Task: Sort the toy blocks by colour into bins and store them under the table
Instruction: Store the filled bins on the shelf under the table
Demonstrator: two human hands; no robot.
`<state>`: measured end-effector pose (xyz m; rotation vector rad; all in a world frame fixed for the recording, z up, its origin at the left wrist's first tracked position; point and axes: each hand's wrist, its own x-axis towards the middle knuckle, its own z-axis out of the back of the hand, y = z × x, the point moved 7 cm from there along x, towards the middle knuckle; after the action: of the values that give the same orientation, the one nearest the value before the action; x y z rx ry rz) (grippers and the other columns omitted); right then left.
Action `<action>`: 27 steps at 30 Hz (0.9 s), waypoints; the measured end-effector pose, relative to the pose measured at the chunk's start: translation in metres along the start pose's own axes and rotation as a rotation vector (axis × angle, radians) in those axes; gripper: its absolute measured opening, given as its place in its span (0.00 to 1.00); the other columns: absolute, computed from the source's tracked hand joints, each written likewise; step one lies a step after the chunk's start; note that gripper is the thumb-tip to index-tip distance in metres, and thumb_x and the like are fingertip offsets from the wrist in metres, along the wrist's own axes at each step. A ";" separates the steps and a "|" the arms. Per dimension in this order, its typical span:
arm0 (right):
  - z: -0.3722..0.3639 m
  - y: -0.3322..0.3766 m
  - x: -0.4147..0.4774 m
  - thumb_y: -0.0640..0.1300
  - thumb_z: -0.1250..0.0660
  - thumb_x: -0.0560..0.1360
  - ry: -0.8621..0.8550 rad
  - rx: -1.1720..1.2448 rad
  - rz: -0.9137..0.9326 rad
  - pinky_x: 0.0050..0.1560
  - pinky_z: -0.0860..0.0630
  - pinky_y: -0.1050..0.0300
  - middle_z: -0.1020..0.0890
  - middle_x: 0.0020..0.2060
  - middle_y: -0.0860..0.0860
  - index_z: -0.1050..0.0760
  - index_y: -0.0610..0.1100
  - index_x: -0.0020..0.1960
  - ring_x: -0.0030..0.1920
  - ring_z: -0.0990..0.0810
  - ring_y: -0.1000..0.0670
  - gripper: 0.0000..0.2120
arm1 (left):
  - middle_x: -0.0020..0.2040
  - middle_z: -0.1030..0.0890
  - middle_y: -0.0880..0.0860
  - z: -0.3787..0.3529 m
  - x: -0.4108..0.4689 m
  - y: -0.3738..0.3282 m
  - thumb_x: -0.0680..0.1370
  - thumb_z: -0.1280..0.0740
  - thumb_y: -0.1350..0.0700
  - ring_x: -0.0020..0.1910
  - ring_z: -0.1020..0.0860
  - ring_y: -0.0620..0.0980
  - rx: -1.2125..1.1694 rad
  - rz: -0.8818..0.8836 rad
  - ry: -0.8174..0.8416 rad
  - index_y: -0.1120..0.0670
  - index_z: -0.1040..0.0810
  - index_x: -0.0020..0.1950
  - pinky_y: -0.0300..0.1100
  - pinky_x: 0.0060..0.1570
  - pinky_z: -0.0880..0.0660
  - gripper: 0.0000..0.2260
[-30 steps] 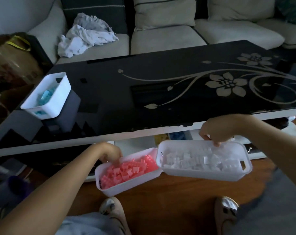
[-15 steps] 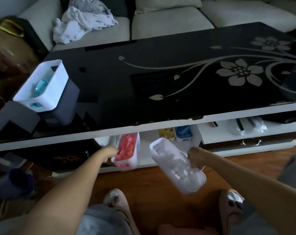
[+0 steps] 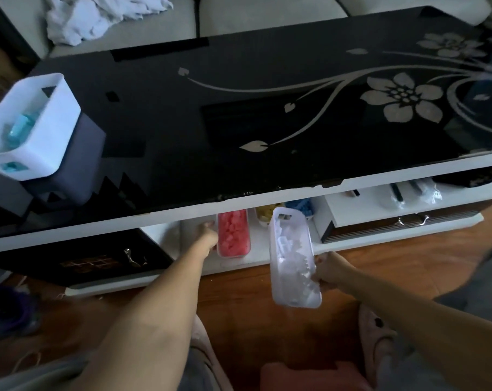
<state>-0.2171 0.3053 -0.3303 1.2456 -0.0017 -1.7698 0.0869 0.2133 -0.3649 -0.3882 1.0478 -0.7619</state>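
A white bin of pink blocks (image 3: 233, 234) sits on the white shelf (image 3: 258, 253) under the black glass table (image 3: 239, 122). My left hand (image 3: 208, 235) is at that bin's left side, holding its edge. My right hand (image 3: 328, 270) grips the right rim of a white bin of white blocks (image 3: 292, 261), held in the air in front of the shelf, its far end pointing under the table. Behind them on the shelf stand a bin of yellow blocks (image 3: 266, 213) and a bin of blue blocks (image 3: 299, 207). A white bin with light-blue blocks (image 3: 30, 128) stands on the table's left end.
A sofa (image 3: 267, 18) with a heap of white cloth (image 3: 98, 15) runs behind the table. To the right of the bins is a drawer with a metal handle (image 3: 411, 220) and small items above it. My slippered feet (image 3: 377, 334) are on the wooden floor (image 3: 380, 266).
The pink bin has gone further in onto the shelf with my left hand. My right hand has swung the white bin lengthwise toward the shelf opening. The camera has tilted down and closer.
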 end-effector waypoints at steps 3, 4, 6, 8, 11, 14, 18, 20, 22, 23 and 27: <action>0.003 0.012 -0.003 0.31 0.35 0.71 -0.067 0.055 -0.002 0.39 0.18 0.55 0.20 0.42 0.43 0.25 0.38 0.47 0.38 0.19 0.47 0.06 | 0.46 0.21 0.59 -0.017 -0.013 0.012 0.79 0.37 0.62 0.38 0.19 0.54 0.078 0.179 0.202 0.64 0.27 0.62 0.46 0.37 0.20 0.12; 0.005 0.017 -0.003 0.31 0.36 0.71 -0.084 0.055 0.001 0.41 0.18 0.53 0.20 0.42 0.42 0.26 0.38 0.45 0.40 0.18 0.46 0.05 | 0.43 0.20 0.59 -0.021 -0.020 0.016 0.78 0.36 0.63 0.33 0.19 0.53 0.078 0.231 0.280 0.66 0.26 0.59 0.44 0.33 0.20 0.11; 0.008 0.026 -0.002 0.32 0.36 0.71 -0.083 0.048 0.010 0.42 0.17 0.53 0.20 0.42 0.42 0.26 0.37 0.47 0.41 0.18 0.46 0.06 | 0.40 0.21 0.60 -0.027 -0.024 0.018 0.78 0.38 0.67 0.26 0.19 0.51 0.007 0.255 0.340 0.66 0.26 0.56 0.41 0.28 0.20 0.08; 0.016 0.036 -0.001 0.33 0.34 0.71 -0.082 0.023 0.044 0.33 0.21 0.62 0.22 0.37 0.47 0.25 0.35 0.51 0.35 0.21 0.51 0.09 | 0.38 0.21 0.60 -0.031 -0.018 0.017 0.78 0.39 0.69 0.27 0.20 0.50 -0.053 0.209 0.292 0.68 0.26 0.57 0.39 0.27 0.21 0.09; 0.027 0.043 0.002 0.33 0.33 0.71 -0.101 0.033 0.052 0.31 0.24 0.63 0.24 0.34 0.48 0.25 0.36 0.53 0.32 0.23 0.53 0.11 | 0.39 0.21 0.59 -0.034 -0.006 0.006 0.77 0.36 0.67 0.33 0.21 0.49 -0.123 0.110 0.165 0.67 0.26 0.57 0.36 0.27 0.22 0.10; 0.030 0.046 0.009 0.34 0.37 0.75 -0.118 0.075 0.036 0.46 0.19 0.52 0.21 0.41 0.45 0.26 0.39 0.51 0.41 0.19 0.47 0.06 | 0.39 0.22 0.55 -0.042 0.003 -0.011 0.78 0.36 0.64 0.32 0.24 0.46 -0.077 0.009 0.129 0.64 0.27 0.61 0.33 0.27 0.26 0.12; 0.032 0.059 0.015 0.33 0.36 0.73 -0.140 0.073 0.081 0.47 0.19 0.50 0.22 0.41 0.45 0.27 0.39 0.46 0.44 0.19 0.44 0.04 | 0.57 0.21 0.60 -0.043 0.002 -0.018 0.80 0.39 0.63 0.50 0.22 0.54 -0.157 -0.027 0.171 0.61 0.29 0.66 0.45 0.47 0.24 0.14; 0.025 0.074 0.014 0.32 0.34 0.71 -0.125 0.078 0.127 0.39 0.19 0.56 0.24 0.35 0.48 0.28 0.40 0.46 0.37 0.21 0.48 0.07 | 0.60 0.23 0.63 -0.038 -0.010 -0.008 0.80 0.38 0.57 0.52 0.21 0.59 -0.251 0.067 0.263 0.63 0.31 0.67 0.47 0.47 0.23 0.17; 0.012 0.092 0.017 0.32 0.34 0.72 -0.085 0.087 0.164 0.38 0.19 0.56 0.25 0.35 0.48 0.29 0.40 0.47 0.36 0.22 0.49 0.07 | 0.57 0.20 0.65 -0.031 -0.036 0.003 0.78 0.38 0.42 0.48 0.18 0.59 -0.230 0.197 0.470 0.64 0.29 0.63 0.48 0.44 0.21 0.27; 0.004 0.103 0.016 0.32 0.35 0.72 -0.066 0.092 0.174 0.39 0.19 0.56 0.25 0.35 0.48 0.28 0.40 0.49 0.36 0.22 0.49 0.07 | 0.56 0.20 0.65 -0.025 -0.049 0.011 0.76 0.41 0.36 0.47 0.18 0.58 -0.189 0.243 0.583 0.64 0.28 0.60 0.47 0.44 0.20 0.31; -0.032 0.149 0.025 0.33 0.38 0.73 -0.033 0.067 0.242 0.32 0.22 0.60 0.26 0.33 0.47 0.25 0.32 0.55 0.31 0.24 0.51 0.11 | 0.58 0.20 0.63 0.005 -0.077 0.032 0.73 0.47 0.33 0.52 0.18 0.55 -0.198 0.243 0.765 0.60 0.28 0.57 0.42 0.49 0.22 0.32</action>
<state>-0.0936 0.2200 -0.2927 1.2094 -0.2234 -1.5903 0.0820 0.2904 -0.3339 -0.1212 1.8613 -0.5915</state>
